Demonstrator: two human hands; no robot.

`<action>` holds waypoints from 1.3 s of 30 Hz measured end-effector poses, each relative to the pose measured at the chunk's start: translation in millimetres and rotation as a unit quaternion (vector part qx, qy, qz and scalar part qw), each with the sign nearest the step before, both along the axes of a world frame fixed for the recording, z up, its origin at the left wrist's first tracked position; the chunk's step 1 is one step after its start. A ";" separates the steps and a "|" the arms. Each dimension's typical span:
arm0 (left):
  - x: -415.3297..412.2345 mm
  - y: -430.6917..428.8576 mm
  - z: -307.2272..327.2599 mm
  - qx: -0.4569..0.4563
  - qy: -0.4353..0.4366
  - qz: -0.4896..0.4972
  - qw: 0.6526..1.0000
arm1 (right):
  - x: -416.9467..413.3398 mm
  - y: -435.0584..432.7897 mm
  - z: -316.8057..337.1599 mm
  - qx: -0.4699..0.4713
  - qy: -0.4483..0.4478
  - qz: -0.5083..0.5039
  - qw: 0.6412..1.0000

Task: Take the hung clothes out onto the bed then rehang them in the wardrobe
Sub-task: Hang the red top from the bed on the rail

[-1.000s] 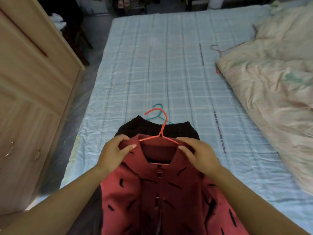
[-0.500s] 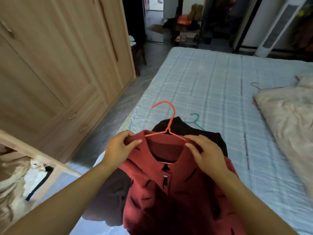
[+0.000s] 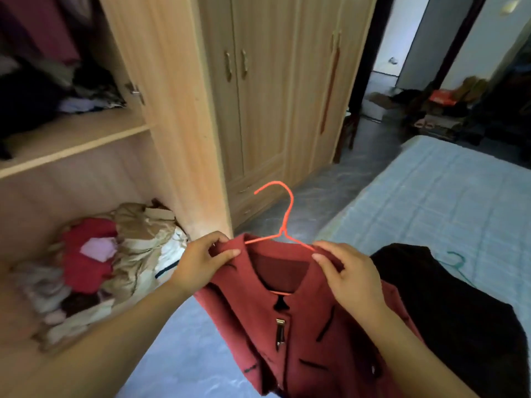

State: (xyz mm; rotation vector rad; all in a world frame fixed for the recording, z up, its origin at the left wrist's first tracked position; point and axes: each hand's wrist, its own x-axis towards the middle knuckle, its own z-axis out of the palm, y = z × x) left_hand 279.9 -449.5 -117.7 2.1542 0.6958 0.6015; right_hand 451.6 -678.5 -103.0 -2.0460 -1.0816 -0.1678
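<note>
Red zip-up jacket (image 3: 287, 326) sits on its orange wire hanger (image 3: 283, 222), and we've got it held up in the air by both shoulders. Our left hand (image 3: 201, 262) pinches the fabric at one end of the hanger and our right hand (image 3: 347, 277) pinches the other end, so both hands are closed on the jacket. The hook sticks up free above the collar.

Just right of the jacket, a black garment (image 3: 459, 311) lies on the bed (image 3: 431, 202), with a teal hanger (image 3: 457, 261) poking out beyond it. Left of the jacket is the open wardrobe (image 3: 178, 110), with a heap of loose clothes (image 3: 100, 262) on its floor and more stuff on the shelf (image 3: 71, 139) higher up.

Progress-wise, we'd guess the take-out half is done and we're into rehanging. This one isn't on a rail yet (can't see a rail from here), and the black piece is waiting on the bed.
</note>
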 end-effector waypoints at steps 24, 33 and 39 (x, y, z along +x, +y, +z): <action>-117.5 381.8 170.3 0.216 -0.129 0.276 0.928 | -27.1 483.0 135.5 0.145 -0.025 0.263 0.953; -109.8 525.9 265.2 0.257 -0.197 0.283 0.903 | -13.3 651.1 253.0 0.221 -0.076 0.281 0.931; -107.6 598.2 352.4 0.320 -0.191 0.309 0.875 | -23.0 714.6 341.6 0.290 -0.131 0.243 0.917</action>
